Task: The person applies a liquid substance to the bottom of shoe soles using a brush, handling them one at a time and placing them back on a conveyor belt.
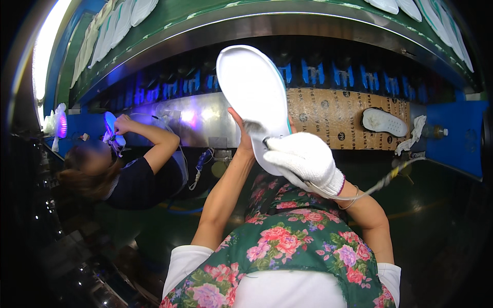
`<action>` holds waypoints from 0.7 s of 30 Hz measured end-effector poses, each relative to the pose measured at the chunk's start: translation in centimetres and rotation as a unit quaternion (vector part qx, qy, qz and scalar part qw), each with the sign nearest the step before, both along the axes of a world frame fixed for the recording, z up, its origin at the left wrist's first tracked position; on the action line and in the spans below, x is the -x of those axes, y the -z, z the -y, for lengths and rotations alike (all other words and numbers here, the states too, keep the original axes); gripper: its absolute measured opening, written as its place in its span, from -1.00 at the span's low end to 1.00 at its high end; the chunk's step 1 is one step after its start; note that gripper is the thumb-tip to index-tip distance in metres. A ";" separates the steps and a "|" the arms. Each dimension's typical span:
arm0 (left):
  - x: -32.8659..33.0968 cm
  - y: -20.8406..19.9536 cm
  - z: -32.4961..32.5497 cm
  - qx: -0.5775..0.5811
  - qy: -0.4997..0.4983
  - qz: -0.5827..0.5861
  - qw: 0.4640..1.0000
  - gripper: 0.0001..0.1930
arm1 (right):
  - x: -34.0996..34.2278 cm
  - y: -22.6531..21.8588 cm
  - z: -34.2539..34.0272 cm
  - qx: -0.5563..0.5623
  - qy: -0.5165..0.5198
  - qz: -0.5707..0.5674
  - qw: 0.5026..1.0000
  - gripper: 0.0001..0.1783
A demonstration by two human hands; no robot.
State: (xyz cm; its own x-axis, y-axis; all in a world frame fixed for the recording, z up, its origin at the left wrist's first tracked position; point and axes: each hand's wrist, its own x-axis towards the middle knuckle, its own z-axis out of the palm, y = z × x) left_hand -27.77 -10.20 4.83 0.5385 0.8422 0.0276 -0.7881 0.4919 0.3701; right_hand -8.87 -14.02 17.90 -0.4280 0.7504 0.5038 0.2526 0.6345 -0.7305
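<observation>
A white shoe sole (251, 79) with a teal edge on its right side is held up in front of me, its wide end pointing away. My bare left hand (245, 136) grips it from underneath, with fingers showing at both sides. In a white knitted glove, my right hand (306, 160) pinches a brush (253, 128) whose bristles touch the inner face of the sole near its narrow middle. A thin tube (377, 186) runs past the right wrist toward the right. The brush's handle is mostly hidden by the glove.
Behind the sole is a bench covered partly in printed cardboard (328, 120), holding another sole (384, 121), a white cloth (412, 134) and a bottle (435, 132). White soles (120, 23) lie on a green conveyor (205, 15). At left a co-worker (146, 169) handles a blue-lit piece.
</observation>
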 end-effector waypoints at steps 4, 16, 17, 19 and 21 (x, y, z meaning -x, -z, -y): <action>-0.5 -1.2 -0.4 0.063 -0.015 0.048 0.997 0.44 | -0.1 0.5 -0.2 0.034 0.015 -0.071 0.997 -0.69; -0.7 -0.6 -2.9 0.057 -0.017 0.114 0.992 0.34 | 0.2 1.4 0.2 -0.021 0.054 -0.013 0.998 -0.67; -0.7 -0.7 -3.2 0.070 -0.013 0.110 0.991 0.34 | 0.6 2.1 0.8 -0.027 0.037 -0.004 0.999 -0.67; -0.5 -0.1 -3.4 0.074 -0.023 0.124 0.989 0.34 | 0.5 1.8 1.8 0.113 -0.025 -0.044 0.992 -0.68; -0.2 0.0 -3.5 0.053 -0.037 0.090 0.994 0.31 | -0.3 1.1 1.2 0.158 -0.043 -0.084 0.983 -0.69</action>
